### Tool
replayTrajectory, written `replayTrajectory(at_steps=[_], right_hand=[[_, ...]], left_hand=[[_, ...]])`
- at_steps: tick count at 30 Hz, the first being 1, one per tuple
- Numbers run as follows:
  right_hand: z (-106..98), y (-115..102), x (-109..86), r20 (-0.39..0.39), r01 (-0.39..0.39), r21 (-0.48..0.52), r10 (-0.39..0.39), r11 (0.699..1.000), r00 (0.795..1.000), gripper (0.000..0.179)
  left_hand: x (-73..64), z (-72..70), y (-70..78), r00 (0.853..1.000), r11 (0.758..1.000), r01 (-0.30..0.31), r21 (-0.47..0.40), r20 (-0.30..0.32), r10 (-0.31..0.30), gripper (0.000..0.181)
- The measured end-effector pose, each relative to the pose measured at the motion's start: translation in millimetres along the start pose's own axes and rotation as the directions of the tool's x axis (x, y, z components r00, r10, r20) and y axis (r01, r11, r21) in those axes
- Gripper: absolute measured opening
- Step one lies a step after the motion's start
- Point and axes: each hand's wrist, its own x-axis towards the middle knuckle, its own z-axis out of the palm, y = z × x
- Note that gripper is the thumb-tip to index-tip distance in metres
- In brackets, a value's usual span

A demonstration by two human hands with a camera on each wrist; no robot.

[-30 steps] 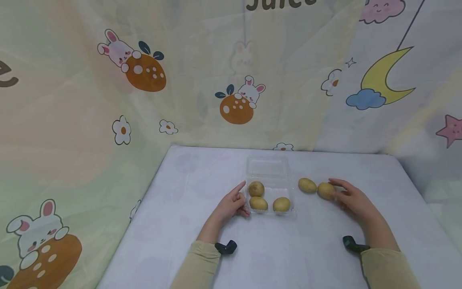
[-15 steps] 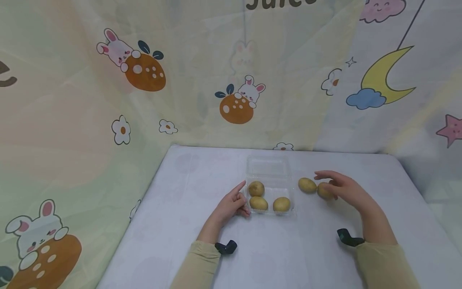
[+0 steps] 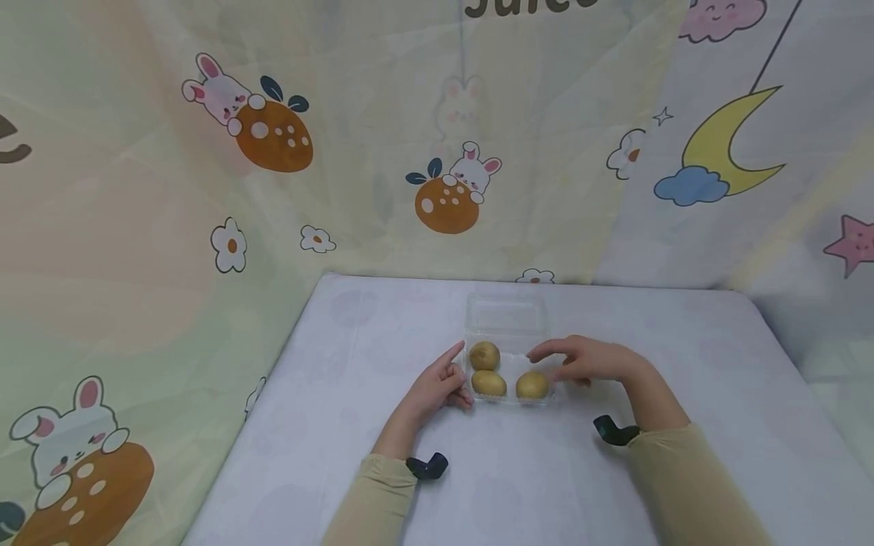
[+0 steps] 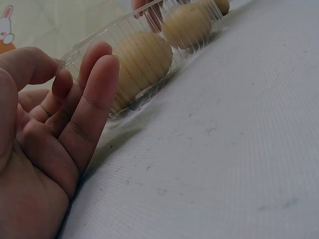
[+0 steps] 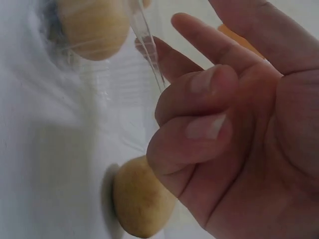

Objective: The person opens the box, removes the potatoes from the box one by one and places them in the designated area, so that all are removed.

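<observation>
Your left hand (image 3: 438,385), fingers loosely bent, touched the clear plastic box (image 3: 512,362); your right hand (image 3: 592,359) held nothing visible, index finger outstretched. Nearer that one, an oval tan potato (image 3: 532,385) lay inside, roughly crosswise. Only the wrist views showed another potato (image 5: 143,201) outside, on the white-covered bench (image 3: 369,379).

The head view looks forward and down over the bench (image 3: 519,470), past its far edge. Both wrist views show the same clear box (image 3: 512,364) up close.
</observation>
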Motion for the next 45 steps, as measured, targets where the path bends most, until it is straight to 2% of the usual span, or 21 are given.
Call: replayTrajectory(at_steps=[3, 8, 16, 21, 29, 35, 45], right_hand=[[0.2, -0.7, 6.7, 0.059, 0.029, -0.03, -0.027, 0.999, 0.998, 0.045], [1.2, 0.7, 12.1, 0.082, -0.002, -0.062, 0.007, 0.998, 0.997, 0.046], [7.0, -3.7, 16.6, 0.037, -0.112, -0.18, 0.12, 0.977, 0.992, 0.046], [10.2, -8.3, 18.4, 0.039, -0.152, -0.204, 0.163, 0.967, 0.986, 0.046], [14.5, -10.4, 21.7, 0.03, -0.165, -0.174, 0.172, 0.971, 0.985, 0.047], [16.5, -7.1, 25.9, -0.007, -0.201, -0.195, 0.203, 0.96, 0.979, 0.042], [18.3, -3.7, 27.9, -0.056, -0.199, -0.212, 0.192, 0.957, 0.98, 0.04]], left_hand=[[0.1, -0.2, -0.2, 1.0, 1.0, -0.006, 0.002, 0.002, 0.006, 0.067], [-0.2, -0.4, 0.6, 1.0, 1.0, 0.003, 0.008, 0.003, -0.003, 0.067], [-0.9, -1.1, 1.2, 1.0, 1.0, 0.0, 0.016, 0.007, -0.001, 0.067], [-0.9, -1.4, -0.1, 1.0, 1.0, 0.003, 0.015, 0.011, -0.003, 0.067], [-1.2, -0.3, 1.3, 1.0, 1.0, 0.0, 0.013, 0.004, -0.001, 0.067], [-1.6, 1.0, 2.7, 1.0, 1.0, 0.005, 0.009, 0.008, -0.005, 0.067], [-3.4, 2.9, 6.0, 1.0, 1.0, -0.005, -0.014, 0.022, 0.005, 0.068]])
